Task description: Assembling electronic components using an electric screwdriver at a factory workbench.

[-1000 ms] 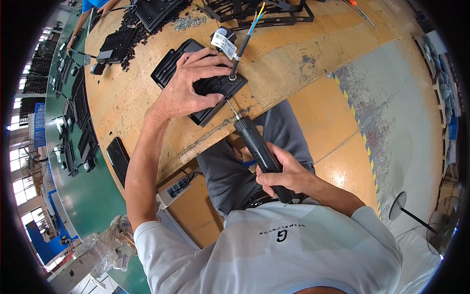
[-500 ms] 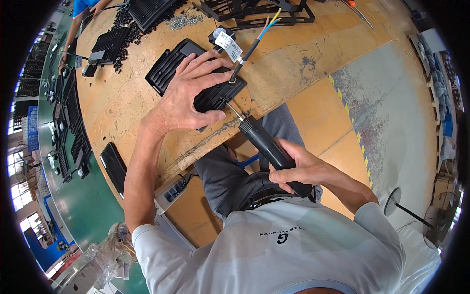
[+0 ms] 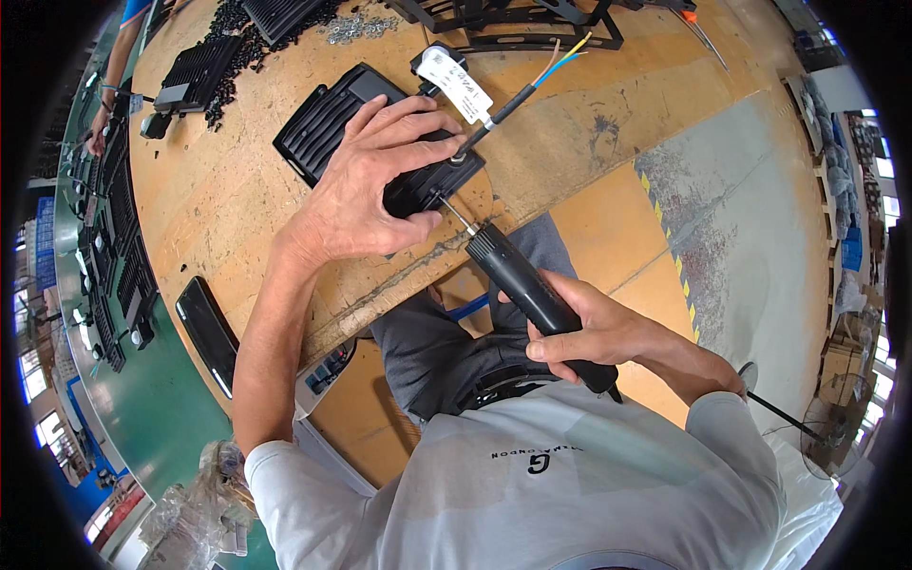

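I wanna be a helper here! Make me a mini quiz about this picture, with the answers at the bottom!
1. Which hand holds the black power screwdriver?

2. True or false: the left hand touches the black finned housing.

3. What lies beside the left forearm, near the edge of the wooden table?
A) a white cup
B) a black phone
C) a red hammer

Key:
1. The right hand.
2. True; its fingers are spread over it.
3. B.
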Tool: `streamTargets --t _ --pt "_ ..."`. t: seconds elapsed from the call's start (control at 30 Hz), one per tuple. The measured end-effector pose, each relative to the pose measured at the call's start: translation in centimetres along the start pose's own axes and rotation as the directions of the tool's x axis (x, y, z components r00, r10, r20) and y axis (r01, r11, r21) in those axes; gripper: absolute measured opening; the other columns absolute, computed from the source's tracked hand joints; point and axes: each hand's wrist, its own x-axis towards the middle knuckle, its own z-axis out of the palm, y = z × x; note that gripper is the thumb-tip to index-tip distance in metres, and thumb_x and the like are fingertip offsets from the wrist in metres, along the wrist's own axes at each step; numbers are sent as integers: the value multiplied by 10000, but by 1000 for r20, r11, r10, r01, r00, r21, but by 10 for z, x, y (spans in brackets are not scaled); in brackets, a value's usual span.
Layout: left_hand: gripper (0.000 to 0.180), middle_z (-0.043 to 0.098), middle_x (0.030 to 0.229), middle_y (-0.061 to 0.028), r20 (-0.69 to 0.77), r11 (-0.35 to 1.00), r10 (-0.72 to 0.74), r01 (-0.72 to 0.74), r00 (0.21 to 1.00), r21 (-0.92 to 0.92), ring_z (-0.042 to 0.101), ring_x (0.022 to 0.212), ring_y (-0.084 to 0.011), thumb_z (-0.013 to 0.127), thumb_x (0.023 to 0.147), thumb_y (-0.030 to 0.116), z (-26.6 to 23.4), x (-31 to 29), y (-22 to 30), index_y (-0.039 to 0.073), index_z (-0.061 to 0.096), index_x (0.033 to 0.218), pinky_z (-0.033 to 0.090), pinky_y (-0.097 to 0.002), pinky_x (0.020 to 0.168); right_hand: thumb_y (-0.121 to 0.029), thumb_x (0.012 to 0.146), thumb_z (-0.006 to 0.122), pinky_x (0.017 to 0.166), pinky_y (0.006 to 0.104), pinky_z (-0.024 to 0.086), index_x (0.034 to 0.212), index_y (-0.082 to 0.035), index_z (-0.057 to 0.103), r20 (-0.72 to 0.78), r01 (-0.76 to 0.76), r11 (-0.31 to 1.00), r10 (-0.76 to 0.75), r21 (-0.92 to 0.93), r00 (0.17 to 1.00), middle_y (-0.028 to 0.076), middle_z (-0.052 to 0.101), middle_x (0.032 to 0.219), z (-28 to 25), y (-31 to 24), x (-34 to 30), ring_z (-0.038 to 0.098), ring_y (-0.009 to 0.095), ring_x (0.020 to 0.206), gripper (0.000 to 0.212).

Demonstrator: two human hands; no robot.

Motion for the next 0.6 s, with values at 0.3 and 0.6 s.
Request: streamTargets --t 0.3,0.6 --pt "533 647 1301 -105 -37 1000 0 1 999 26 469 1379 -312 788 772 439 -12 2 1 55 711 1134 236 -517 1177 -164 859 748 602 442 530 1388 -7 368 -128 109 592 -344 -799 930 195 625 851 -5 11 14 652 363 644 670" --pt "220 707 977 -38 -294 990 52 -10 955 142 628 1061 -257 793 799 269 22 8 8 97 729 920 332 -563 1074 -132 726 842 617 366 537 1268 2 507 -301 -5 624 -370 -782 879 89 616 750 -7 44 -45 665 202 671 652"
